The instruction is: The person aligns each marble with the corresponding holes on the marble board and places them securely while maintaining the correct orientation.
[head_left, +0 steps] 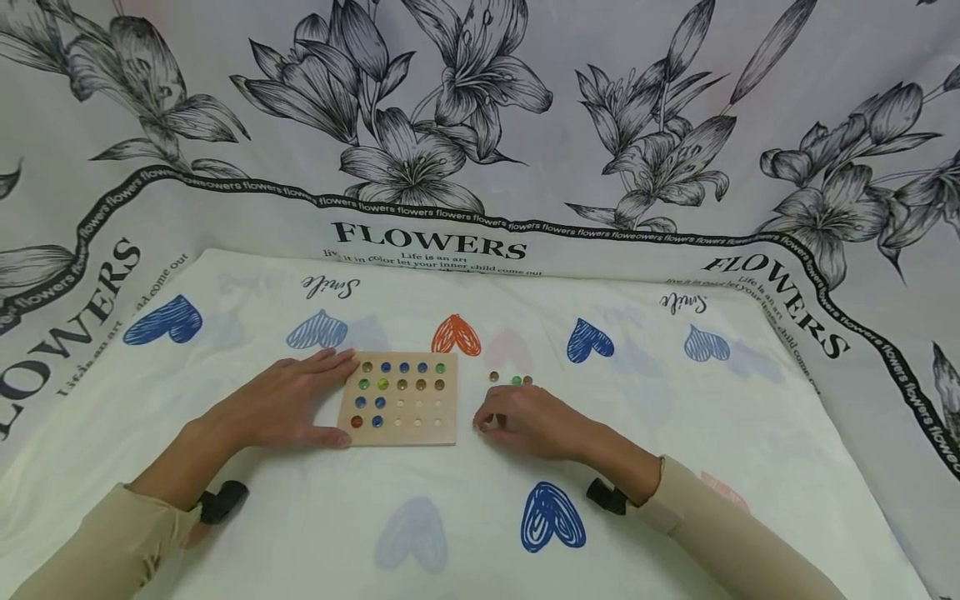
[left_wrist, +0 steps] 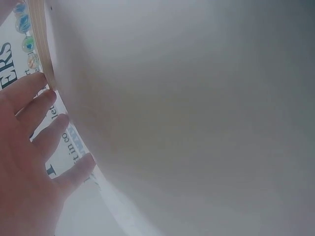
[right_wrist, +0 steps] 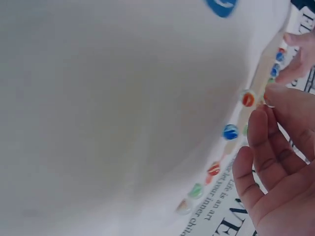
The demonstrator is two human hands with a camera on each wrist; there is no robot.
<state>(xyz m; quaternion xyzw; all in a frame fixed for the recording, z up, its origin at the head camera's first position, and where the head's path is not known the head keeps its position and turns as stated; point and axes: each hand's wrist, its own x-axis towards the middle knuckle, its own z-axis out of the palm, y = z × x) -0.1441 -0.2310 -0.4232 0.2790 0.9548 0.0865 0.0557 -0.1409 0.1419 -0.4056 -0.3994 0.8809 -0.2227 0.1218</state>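
Observation:
A light wooden board (head_left: 444,429) with rows of round holes lies on the cloth. Glass marbles sit across its two far rows and in the left holes of the two near rows; bare holes show at the lower right. My left hand (head_left: 281,404) spreads along the board's left side, fingertips and thumb touching its edge. Just right of the board, my right hand (head_left: 536,423) pinches a small marble (right_wrist: 268,100) between thumb and index finger, mostly covered by them. Around this hand lie loose marbles, among them a blue marble (right_wrist: 230,131) and an orange-red marble (right_wrist: 247,99).
Beyond the right hand a green marble (head_left: 516,380) and a brownish marble (head_left: 493,377) rest on the white cloth (head_left: 300,517), which is printed with hearts. A flower-printed curtain (head_left: 555,150) rises behind. Dark wrist cameras (head_left: 606,496) sit on both wrists.

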